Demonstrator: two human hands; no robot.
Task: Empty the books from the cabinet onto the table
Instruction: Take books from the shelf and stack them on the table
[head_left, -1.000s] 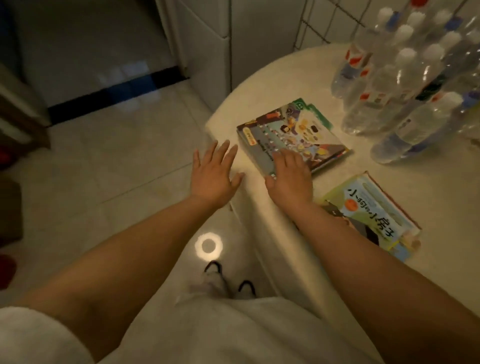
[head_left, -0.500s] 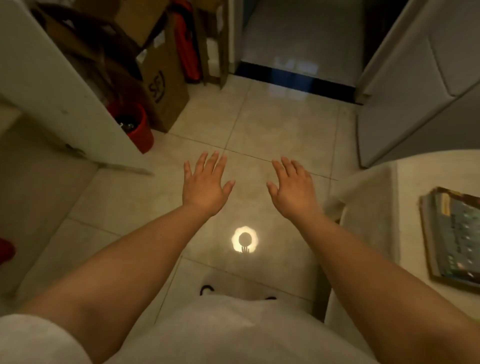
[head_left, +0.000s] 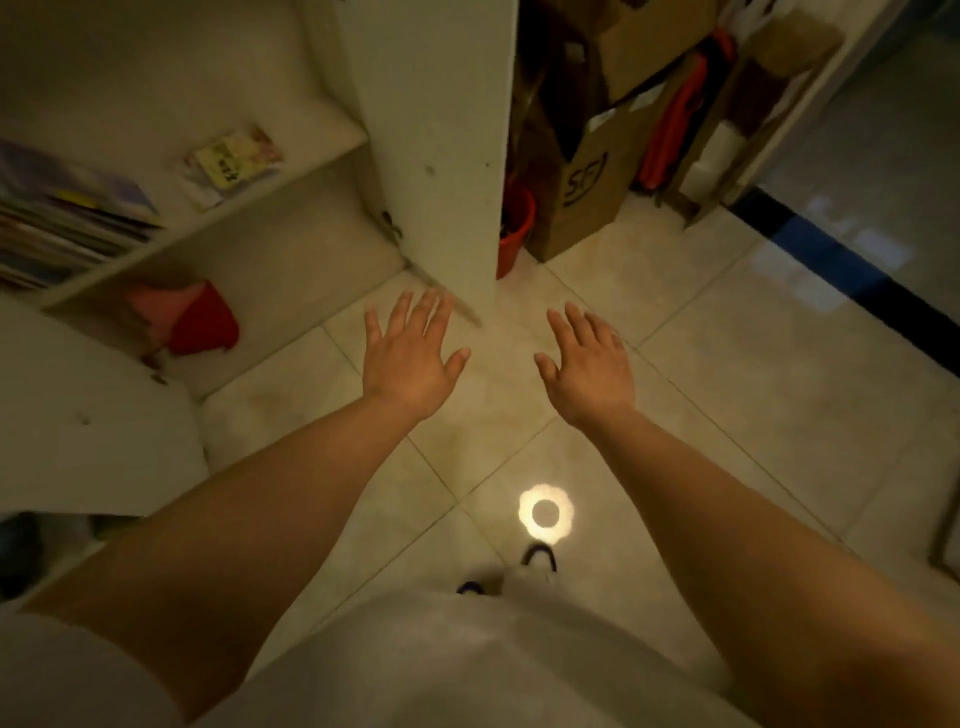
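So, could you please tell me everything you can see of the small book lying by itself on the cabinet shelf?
The small book lies flat on the upper white shelf of the open cabinet, near the shelf's front edge, turned askew. Its cover looks pale yellow and pinkish with dark print, too blurred to read. It seems to rest on another thin, pale book or paper. It sits apart from the book stack to its left. Neither hand touches it.

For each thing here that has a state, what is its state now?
Left hand: open, holds nothing.
Right hand: open, holds nothing.
Cabinet door: swung open.
Stack of books: lying on the shelf.
Small book: lying flat, apart from the stack.
Cardboard box: upright on the floor.
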